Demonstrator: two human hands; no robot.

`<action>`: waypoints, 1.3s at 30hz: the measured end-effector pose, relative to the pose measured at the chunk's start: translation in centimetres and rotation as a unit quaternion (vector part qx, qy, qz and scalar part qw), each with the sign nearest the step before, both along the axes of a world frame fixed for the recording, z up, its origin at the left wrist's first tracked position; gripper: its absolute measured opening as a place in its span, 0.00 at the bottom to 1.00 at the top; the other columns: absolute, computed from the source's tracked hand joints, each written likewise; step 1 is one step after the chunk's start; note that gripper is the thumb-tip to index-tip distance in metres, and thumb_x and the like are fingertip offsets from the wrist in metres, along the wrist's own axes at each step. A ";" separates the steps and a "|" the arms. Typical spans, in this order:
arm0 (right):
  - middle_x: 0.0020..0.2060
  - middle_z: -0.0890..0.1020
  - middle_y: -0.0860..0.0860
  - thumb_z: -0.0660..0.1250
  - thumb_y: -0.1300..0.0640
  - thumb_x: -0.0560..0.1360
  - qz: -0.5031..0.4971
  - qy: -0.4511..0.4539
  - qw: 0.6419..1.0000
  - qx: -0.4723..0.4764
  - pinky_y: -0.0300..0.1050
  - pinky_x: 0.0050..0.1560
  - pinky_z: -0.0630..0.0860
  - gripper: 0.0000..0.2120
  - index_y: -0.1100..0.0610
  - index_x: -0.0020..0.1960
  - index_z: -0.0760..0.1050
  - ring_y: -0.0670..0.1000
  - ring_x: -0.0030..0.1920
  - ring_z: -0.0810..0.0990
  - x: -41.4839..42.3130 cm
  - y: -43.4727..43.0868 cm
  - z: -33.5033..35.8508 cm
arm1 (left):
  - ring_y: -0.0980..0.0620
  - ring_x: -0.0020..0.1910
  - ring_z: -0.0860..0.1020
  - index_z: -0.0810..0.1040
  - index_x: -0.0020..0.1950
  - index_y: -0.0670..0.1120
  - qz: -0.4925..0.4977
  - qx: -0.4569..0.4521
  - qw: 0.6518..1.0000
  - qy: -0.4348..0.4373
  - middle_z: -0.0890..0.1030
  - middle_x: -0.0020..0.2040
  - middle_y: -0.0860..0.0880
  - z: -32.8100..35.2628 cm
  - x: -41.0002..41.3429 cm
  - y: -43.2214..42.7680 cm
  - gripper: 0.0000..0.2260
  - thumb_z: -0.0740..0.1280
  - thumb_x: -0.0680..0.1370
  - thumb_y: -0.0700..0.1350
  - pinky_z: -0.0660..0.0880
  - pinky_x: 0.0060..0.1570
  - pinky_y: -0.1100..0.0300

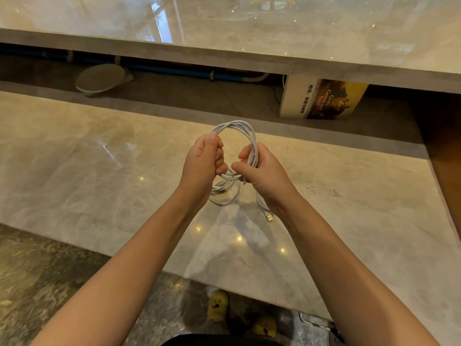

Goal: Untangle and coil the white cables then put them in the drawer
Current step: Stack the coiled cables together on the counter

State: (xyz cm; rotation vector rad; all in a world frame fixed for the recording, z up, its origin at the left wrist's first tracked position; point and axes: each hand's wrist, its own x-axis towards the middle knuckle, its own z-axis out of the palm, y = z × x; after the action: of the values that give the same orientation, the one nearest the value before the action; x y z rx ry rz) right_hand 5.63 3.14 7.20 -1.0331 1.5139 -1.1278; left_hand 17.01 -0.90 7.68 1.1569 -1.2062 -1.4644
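Both hands are up off the surface [99, 156], with a coil [237, 124] of white cable held between them. The left hand [203, 163] has its fingers curled round the coil's left side, thumb laid along the top. The right hand [260, 168] grips the loops on the other side, fingers wrapped round the bunch. The ring arches away beyond the knuckles. Below the hands a loose tail [224, 196] of cable lies in slack loops on the surface, and a plug [269, 217] lies just under the right wrist.

From where I stand the coiling looks partly done: several turns are made and a fair length is left. To do it well, I'd make one hand the anchor, holding every turn together, while the other feeds in each new loop at the same size as the ring. The cable is thin and looks springy, so a slack grip would likely let turns slip out and cross. The tail seems to overlap itself, so it is better to draw it up gently and let it turn free than to tug, or a knot may tighten. The plug end wants tucking round the bundle last. I see no drawer from here.
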 end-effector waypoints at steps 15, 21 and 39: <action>0.29 0.81 0.50 0.57 0.52 0.80 0.048 0.277 0.958 -0.045 0.45 0.36 0.74 0.15 0.56 0.42 0.78 0.44 0.27 0.74 -1.0 3.1 -0.4 | 0.56 0.28 0.60 0.68 0.39 0.45 0.100 0.057 0.993 0.034 0.62 0.30 0.50 -1.1 1.7 -2.6 0.14 0.52 0.83 0.45 0.62 0.26 0.65; 0.35 0.81 0.49 0.57 0.55 0.80 0.063 0.152 0.986 0.039 0.42 0.38 0.73 0.14 0.57 0.48 0.81 0.45 0.33 0.74 -1.2 2.1 -1.0 | 0.59 0.20 0.59 0.68 0.39 0.44 -0.006 0.187 0.926 0.328 0.64 0.24 0.53 -1.2 0.3 -1.9 0.15 0.52 0.83 0.46 0.60 0.22 0.67; 0.39 0.76 0.49 0.68 0.52 0.73 0.013 -0.252 0.953 0.169 0.40 0.37 0.64 0.06 0.54 0.43 0.77 0.46 0.38 0.69 -2.5 1.1 -1.3 | 0.57 0.23 0.61 0.71 0.40 0.43 -0.111 0.156 0.942 0.274 0.64 0.25 0.51 -1.3 -1.1 -0.8 0.13 0.55 0.81 0.46 0.62 0.25 0.65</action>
State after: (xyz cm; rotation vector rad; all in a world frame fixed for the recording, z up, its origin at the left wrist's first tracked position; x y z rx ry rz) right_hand 3.09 4.23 5.89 -0.4796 1.2143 -0.9753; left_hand 15.90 -1.73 6.38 0.7376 -0.7458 -2.0365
